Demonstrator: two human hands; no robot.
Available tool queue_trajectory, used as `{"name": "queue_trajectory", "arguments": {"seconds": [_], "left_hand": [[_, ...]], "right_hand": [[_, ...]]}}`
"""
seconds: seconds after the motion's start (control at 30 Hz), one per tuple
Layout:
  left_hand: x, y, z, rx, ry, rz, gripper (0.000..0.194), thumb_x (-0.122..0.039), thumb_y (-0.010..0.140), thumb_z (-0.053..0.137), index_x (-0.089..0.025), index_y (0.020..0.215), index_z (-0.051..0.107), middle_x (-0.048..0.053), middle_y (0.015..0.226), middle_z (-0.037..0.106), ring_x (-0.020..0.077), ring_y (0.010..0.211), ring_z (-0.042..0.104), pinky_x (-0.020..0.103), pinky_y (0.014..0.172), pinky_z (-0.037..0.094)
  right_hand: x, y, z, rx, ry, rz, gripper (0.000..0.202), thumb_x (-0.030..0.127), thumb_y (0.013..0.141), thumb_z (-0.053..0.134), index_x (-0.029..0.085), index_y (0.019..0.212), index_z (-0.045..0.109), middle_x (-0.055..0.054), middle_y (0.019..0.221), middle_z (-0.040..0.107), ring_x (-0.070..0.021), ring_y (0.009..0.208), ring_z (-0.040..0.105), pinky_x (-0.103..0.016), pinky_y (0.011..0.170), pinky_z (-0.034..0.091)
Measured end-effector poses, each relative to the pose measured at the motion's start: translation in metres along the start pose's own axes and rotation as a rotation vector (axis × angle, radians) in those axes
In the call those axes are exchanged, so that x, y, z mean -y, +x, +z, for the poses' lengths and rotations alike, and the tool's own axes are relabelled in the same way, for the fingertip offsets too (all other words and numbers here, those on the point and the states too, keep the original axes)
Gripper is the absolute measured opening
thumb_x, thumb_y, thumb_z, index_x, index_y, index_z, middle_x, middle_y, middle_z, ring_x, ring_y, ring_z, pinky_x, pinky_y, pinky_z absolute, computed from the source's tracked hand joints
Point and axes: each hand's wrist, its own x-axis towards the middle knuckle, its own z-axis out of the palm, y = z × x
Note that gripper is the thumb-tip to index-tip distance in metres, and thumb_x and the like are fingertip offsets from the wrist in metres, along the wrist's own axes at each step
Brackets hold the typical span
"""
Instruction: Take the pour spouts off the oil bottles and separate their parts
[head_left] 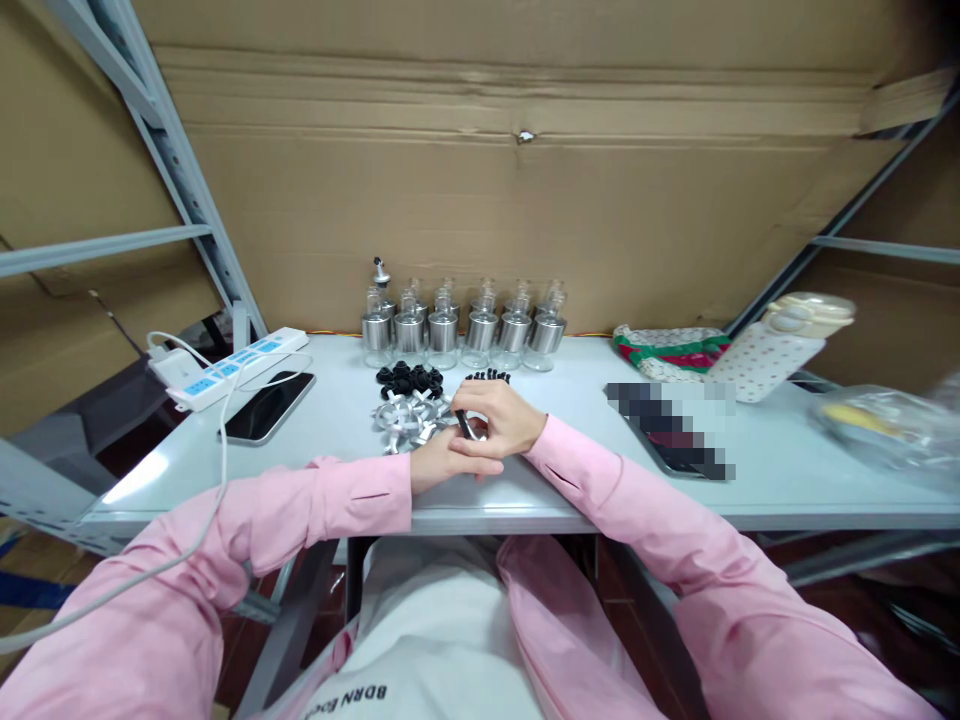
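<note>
Close together over the table's front part, my left hand (444,460) and my right hand (501,415) meet around a small black and silver piece (470,426). The fingers of my right hand curl round its upper side, and those of my left hand lie against it from below. Just left of the hands is a pile of silver metal parts (409,418). Behind that pile sit black caps (409,379), with several small black pieces (489,376) to their right. Glass bottles with metal sleeves (481,330) stand in rows at the back; one has a spout (380,270) on top.
A power strip (240,368) and a phone (268,408) lie at the left, with a white cable running over my left sleeve. At the right are a dark, partly pixelated device (660,430), a patterned cloth (667,348), a dotted bottle (765,358) and a plastic bag (892,425).
</note>
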Motion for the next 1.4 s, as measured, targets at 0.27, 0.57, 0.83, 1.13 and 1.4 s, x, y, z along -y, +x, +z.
{"name": "queue_trajectory", "arguments": {"seconds": [0.27,0.57,0.83,1.13,1.4], "left_hand": [[0.002,0.0,0.001,0.01,0.056,-0.016,0.035,-0.042,0.068,0.063,-0.015,0.053,0.046,-0.006,0.04,0.04,0.0058,0.041,0.034,0.023,0.046,0.025],[0.002,0.0,-0.001,0.058,-0.024,-0.039,0.029,-0.038,0.069,0.061,-0.016,0.061,0.044,-0.007,0.042,0.042,0.0051,0.041,0.036,0.023,0.049,0.028],[0.005,-0.001,0.0,0.109,-0.05,-0.037,0.034,-0.04,0.066,0.066,-0.016,0.065,0.043,-0.008,0.046,0.042,0.0047,0.043,0.037,0.021,0.049,0.027],[0.004,-0.001,-0.001,0.097,-0.089,-0.054,0.037,-0.043,0.067,0.066,-0.017,0.073,0.041,-0.009,0.043,0.046,0.0048,0.038,0.039,0.02,0.045,0.024],[-0.003,-0.003,0.003,0.102,-0.048,-0.091,0.037,-0.04,0.063,0.071,-0.016,0.071,0.043,-0.007,0.041,0.05,0.0048,0.038,0.041,0.02,0.046,0.027]], "right_hand": [[-0.006,-0.004,0.001,0.068,-0.022,0.052,0.05,0.054,0.089,0.024,0.015,0.077,0.052,-0.003,0.059,0.051,-0.0131,0.055,0.045,-0.025,0.056,0.032],[-0.016,-0.012,-0.002,0.02,-0.392,-0.049,0.063,0.056,0.091,0.012,0.017,0.064,0.054,-0.004,0.053,0.05,-0.0144,0.051,0.04,-0.028,0.054,0.027],[-0.018,-0.012,0.006,-0.144,-0.281,0.094,0.062,0.046,0.094,0.006,0.019,0.053,0.044,-0.002,0.047,0.046,-0.0131,0.046,0.038,-0.029,0.051,0.026],[-0.043,-0.016,-0.011,-0.386,-0.175,0.523,0.043,0.046,0.092,0.022,0.022,0.058,0.029,0.003,0.047,0.034,-0.0119,0.043,0.035,-0.026,0.049,0.026],[-0.083,-0.033,-0.012,-0.232,-0.157,0.739,0.014,0.03,0.082,0.049,0.018,0.074,0.052,0.0,0.06,0.054,-0.0141,0.056,0.048,-0.024,0.056,0.033]]}}
